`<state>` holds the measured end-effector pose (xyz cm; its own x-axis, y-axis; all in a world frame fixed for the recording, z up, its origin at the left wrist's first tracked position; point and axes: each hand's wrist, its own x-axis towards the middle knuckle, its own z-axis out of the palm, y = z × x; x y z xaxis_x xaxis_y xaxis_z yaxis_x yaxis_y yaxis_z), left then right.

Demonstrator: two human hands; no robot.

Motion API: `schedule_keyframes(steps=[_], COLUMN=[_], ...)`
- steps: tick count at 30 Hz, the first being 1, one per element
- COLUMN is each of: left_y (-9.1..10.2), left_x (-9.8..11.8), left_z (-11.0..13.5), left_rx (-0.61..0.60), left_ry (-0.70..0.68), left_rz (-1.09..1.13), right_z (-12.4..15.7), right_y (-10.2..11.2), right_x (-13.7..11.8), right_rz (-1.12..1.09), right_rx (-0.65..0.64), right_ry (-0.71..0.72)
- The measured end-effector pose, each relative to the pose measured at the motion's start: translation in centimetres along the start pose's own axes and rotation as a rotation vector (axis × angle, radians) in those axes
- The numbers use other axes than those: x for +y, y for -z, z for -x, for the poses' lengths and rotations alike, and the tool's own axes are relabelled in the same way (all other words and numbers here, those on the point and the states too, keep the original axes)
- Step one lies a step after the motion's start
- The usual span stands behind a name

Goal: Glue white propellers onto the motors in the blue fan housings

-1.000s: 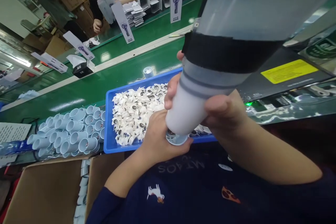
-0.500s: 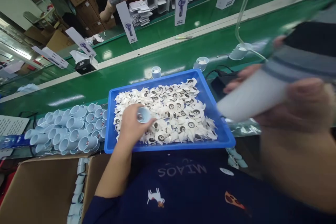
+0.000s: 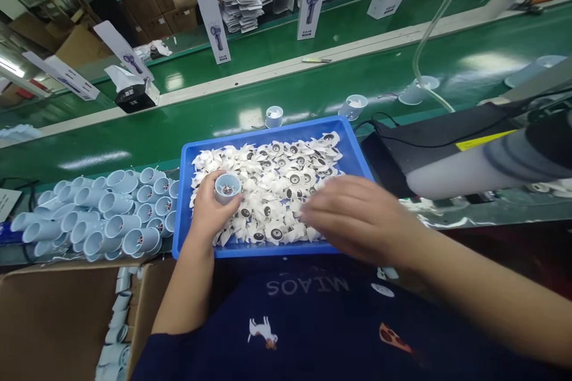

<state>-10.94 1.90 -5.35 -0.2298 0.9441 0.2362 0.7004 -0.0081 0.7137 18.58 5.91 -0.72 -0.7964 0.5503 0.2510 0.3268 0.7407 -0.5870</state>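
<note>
My left hand (image 3: 210, 214) is closed round a small pale-blue cylinder housing (image 3: 227, 187), open end up, held over the left side of a blue tray (image 3: 357, 155). The tray is heaped with white fan impellers (image 3: 277, 190). My right hand (image 3: 357, 217) hovers over the tray's right front part, fingers stretched toward the impellers and blurred by motion, with nothing in it. A large white and grey tool (image 3: 491, 161) hangs at the right, apart from my right hand.
A pile of pale-blue cylinder housings (image 3: 98, 214) lies left of the tray. A cardboard box (image 3: 58, 321) stands at lower left. The green conveyor belt (image 3: 223, 119) carries loose housings and upright cards. A black machine (image 3: 447, 137) sits at the right. Another person handles paper stacks beyond the belt.
My right hand let go of the white tool, which swung off to the right, and reached down over the impellers. My left hand drew the housing from under the tool to the tray's left side.
</note>
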Motion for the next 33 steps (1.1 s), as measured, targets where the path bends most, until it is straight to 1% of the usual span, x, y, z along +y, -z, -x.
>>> schedule_keyframes(steps=[2,3,4,5,7,9,12,14,16,17,19,20,23,24,25,26,30,33], left_y=[0.1,0.1,0.0,0.0,0.0,-0.1,0.0,0.1,0.2,0.2,0.3,0.3,0.4,0.4,0.4,0.4,0.2,-0.4], left_x=[0.1,0.1,0.0,0.0,-0.1,-0.2,0.0,0.2,0.3,0.3,0.4,0.4,0.5,0.7,0.9,1.2,3.1,4.6], left_z=[0.1,0.2,0.3,0.4,0.6,0.7,0.8,0.9,1.1,1.3,1.5,1.6,1.9,2.0,2.1,2.1,2.6,3.0], left_rx=[0.001,0.007,0.017,0.029,0.047,0.049,0.030,0.019,0.008,-0.004,-0.031,-0.042,-0.062,-0.072,-0.086,-0.101,-0.172,-0.189], left_ry=[-0.013,-0.023,-0.032,-0.041,-0.052,-0.064,-0.093,-0.113,-0.124,-0.132,-0.146,-0.154,-0.180,-0.191,-0.207,-0.226,-0.296,-0.337], left_rz=[-0.009,-0.009,-0.006,-0.002,0.006,0.011,0.010,0.014,0.036,0.056,0.107,0.133,0.188,0.199,0.204,0.201,0.076,-0.043], right_z=[-3.6,-5.2,-6.7,-7.8,-9.3,-9.8,-9.7,-9.3,-8.5,-8.0,-6.8,-6.1,-4.4,-4.0,-3.7,-3.5,-3.2,-3.3], right_y=[-1.9,-2.8,-3.6,-4.3,-5.2,-5.5,-5.4,-4.9,-3.9,-3.2,-1.9,-1.3,-0.8,-1.0,-1.3,-1.6,-2.5,-2.3], right_x=[0.4,0.8,1.2,1.5,2.0,2.1,1.6,1.1,0.8,0.7,0.7,0.7,0.8,0.8,0.8,0.8,0.6,0.2], right_rz=[0.330,0.447,0.511,0.538,0.578,0.621,0.638,0.612,0.559,0.507,0.319,0.142,-0.593,-0.780,-0.911,-0.975,-0.967,-0.823], right_rx=[-0.242,-0.346,-0.417,-0.461,-0.510,-0.537,-0.548,-0.528,-0.474,-0.440,-0.372,-0.326,-0.140,-0.088,-0.053,-0.039,-0.012,0.038], right_ry=[-0.019,-0.054,-0.096,-0.114,-0.143,-0.200,-0.267,-0.287,-0.309,-0.322,-0.340,-0.355,-0.423,-0.441,-0.452,-0.457,-0.427,-0.362])
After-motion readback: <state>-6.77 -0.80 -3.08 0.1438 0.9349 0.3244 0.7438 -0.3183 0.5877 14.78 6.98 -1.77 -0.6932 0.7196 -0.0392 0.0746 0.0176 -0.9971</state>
